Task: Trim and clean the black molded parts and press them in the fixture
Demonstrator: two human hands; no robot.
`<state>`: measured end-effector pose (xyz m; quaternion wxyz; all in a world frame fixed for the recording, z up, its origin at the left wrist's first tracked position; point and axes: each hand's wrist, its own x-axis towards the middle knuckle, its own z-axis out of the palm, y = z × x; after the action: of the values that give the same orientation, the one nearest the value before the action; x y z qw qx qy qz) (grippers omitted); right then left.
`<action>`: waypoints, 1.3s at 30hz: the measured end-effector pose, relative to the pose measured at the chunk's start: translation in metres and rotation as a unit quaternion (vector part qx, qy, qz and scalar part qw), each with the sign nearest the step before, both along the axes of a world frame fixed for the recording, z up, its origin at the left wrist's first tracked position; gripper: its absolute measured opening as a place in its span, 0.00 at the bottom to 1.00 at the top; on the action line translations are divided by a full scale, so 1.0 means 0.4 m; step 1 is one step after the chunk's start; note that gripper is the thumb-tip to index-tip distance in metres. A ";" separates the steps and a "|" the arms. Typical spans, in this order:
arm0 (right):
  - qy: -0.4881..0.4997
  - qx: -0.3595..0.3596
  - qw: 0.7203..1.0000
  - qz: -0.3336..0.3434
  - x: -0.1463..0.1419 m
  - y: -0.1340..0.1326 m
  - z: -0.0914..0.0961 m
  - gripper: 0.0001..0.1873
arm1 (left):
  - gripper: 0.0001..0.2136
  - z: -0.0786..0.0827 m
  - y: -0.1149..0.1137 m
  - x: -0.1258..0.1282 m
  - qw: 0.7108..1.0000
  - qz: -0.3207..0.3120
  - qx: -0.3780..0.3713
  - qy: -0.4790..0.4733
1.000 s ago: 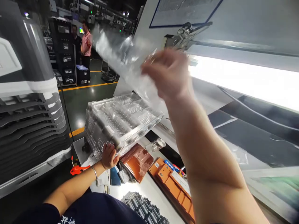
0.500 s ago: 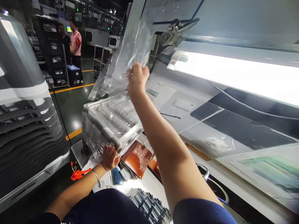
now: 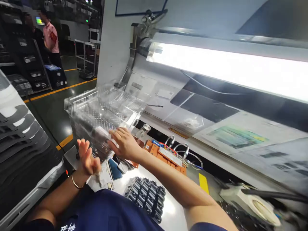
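Observation:
A stack of clear plastic trays [image 3: 81, 128] stands on the far left end of the table, its upper part blurred. My right hand [image 3: 125, 142] grips the near edge of a clear plastic tray at the top, fingers over the rim and thumb below. Beside the stack's near left corner, my left hand [image 3: 88, 160] is raised with its fingers apart and nothing in it. Closer to my body lies a block of black, ribbed cylindrical parts [image 3: 146, 195].
An orange fixture [image 3: 166, 155] with cables sits behind the black parts. A phone [image 3: 115, 169] and a glass jar [image 3: 143, 129] are near the stack. Stacked black trays [image 3: 26, 144] stand left. A bright tube lamp [image 3: 216, 64] hangs overhead. Two people stand beyond, one in a pink shirt [image 3: 51, 37].
My right hand has come down from the raised clear plastic film to the tray edge, and the film is out of view. My left hand has left the stack's side. The view has turned right.

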<state>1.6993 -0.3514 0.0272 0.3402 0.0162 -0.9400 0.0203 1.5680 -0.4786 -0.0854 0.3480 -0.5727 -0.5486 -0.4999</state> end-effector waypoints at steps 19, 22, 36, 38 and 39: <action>-0.250 -0.289 0.867 -0.319 0.221 0.185 -0.796 0.24 | 0.13 -0.144 0.096 0.236 0.966 -0.181 -0.182 0.013; -0.258 -0.285 0.873 -0.300 0.244 0.196 -0.809 0.22 | 0.07 -0.249 0.168 0.277 0.886 -0.089 -0.399 -0.219; -0.218 -0.335 0.886 -0.234 0.367 0.285 -0.835 0.17 | 0.22 -0.332 0.338 0.279 0.604 0.128 -0.460 -0.638; -0.195 -0.354 0.886 -0.229 0.377 0.293 -0.830 0.16 | 0.22 -0.331 0.350 0.266 0.605 0.138 -0.465 -0.632; -0.182 -0.362 0.886 -0.225 0.383 0.295 -0.827 0.15 | 0.21 -0.331 0.358 0.259 0.601 0.138 -0.470 -0.631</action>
<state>1.8524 -0.2334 -0.3036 0.1412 -0.3242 -0.8910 0.2846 1.6717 -0.3355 -0.2176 -0.3373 -0.1168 -0.8635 -0.3563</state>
